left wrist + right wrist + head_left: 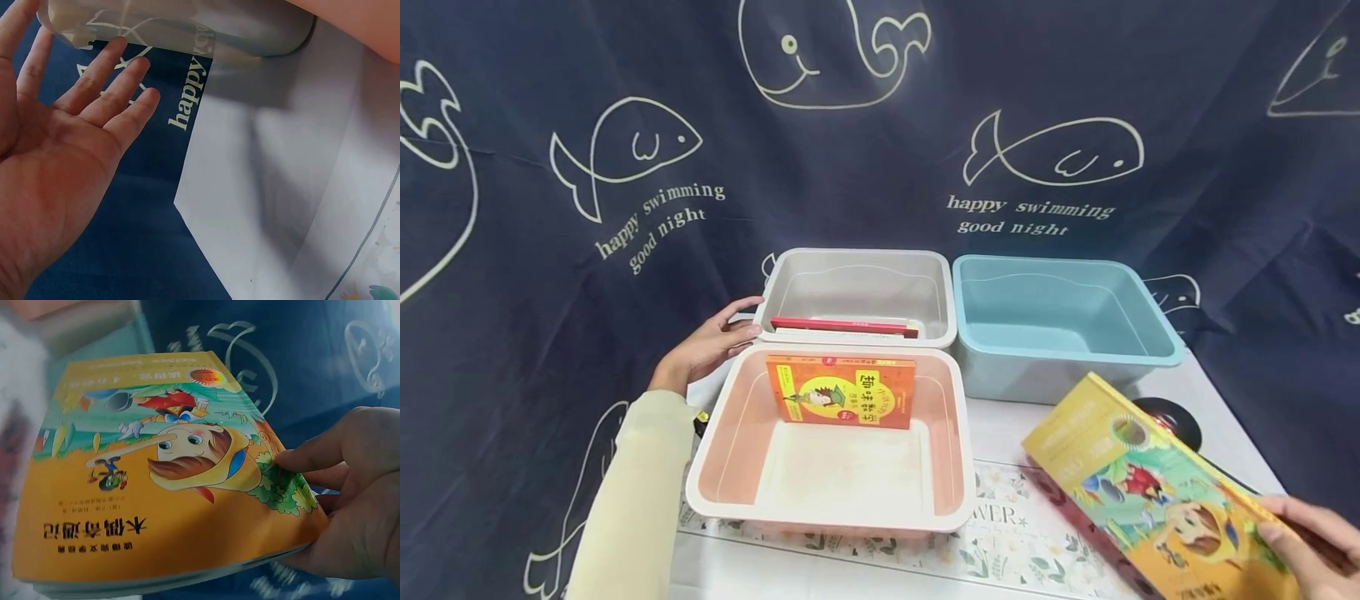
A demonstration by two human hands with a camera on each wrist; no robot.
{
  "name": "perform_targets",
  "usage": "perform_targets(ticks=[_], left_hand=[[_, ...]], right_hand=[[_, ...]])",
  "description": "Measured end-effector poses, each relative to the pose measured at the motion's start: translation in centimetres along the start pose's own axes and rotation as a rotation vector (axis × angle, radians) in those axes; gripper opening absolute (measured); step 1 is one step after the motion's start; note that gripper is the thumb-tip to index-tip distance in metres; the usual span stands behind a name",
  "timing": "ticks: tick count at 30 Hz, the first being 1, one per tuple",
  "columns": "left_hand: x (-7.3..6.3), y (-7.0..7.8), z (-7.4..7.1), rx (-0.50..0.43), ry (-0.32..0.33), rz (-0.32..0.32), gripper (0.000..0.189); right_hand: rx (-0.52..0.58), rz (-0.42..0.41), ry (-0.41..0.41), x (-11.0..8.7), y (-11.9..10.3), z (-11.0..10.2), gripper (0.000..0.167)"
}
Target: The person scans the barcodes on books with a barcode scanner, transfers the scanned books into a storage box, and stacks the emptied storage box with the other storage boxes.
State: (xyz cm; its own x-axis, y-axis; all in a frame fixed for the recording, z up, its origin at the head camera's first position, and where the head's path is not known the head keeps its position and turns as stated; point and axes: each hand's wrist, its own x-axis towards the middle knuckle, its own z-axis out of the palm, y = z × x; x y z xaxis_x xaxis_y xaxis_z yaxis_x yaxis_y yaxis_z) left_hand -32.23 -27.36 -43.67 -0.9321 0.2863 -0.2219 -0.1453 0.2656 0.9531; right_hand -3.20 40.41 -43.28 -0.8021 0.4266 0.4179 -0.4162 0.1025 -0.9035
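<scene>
My right hand [1318, 542] pinches a yellow and orange picture-covered book [156, 462] by one edge, thumb on the cover and fingers beneath. The book hangs tilted over the table, right of the pink bin [966, 467]. At the outer left side of the grey bin [951, 292], my left hand [711, 342] rests with fingers spread against the rim. Nothing lies in the left palm in the left wrist view. An orange book [842, 400] stands on edge against the far wall of the pink bin. Inside the grey bin, near its front wall, are books with red edges [842, 326].
A blue bin [1067, 358] stands right of the grey one. Close to its front right corner lies a round black object [1172, 421] with a cable. A floral mat [1000, 542] covers part of the white table. Behind hangs a dark blue cloth [880, 175] with fish drawings.
</scene>
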Motion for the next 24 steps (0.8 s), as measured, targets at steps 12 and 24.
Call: perform_targets(ticks=[12,24], left_hand=[[-0.2,0.3,0.1,-0.013,-0.005,0.014,0.071],[-0.1,0.2,-0.1,0.018,0.0,0.008,0.074]], right_hand=[[0.18,-0.065,-0.292,9.1,-5.9,6.2,0.036],[-0.538,0.006,-0.237,14.9,-10.3,14.2,0.018]])
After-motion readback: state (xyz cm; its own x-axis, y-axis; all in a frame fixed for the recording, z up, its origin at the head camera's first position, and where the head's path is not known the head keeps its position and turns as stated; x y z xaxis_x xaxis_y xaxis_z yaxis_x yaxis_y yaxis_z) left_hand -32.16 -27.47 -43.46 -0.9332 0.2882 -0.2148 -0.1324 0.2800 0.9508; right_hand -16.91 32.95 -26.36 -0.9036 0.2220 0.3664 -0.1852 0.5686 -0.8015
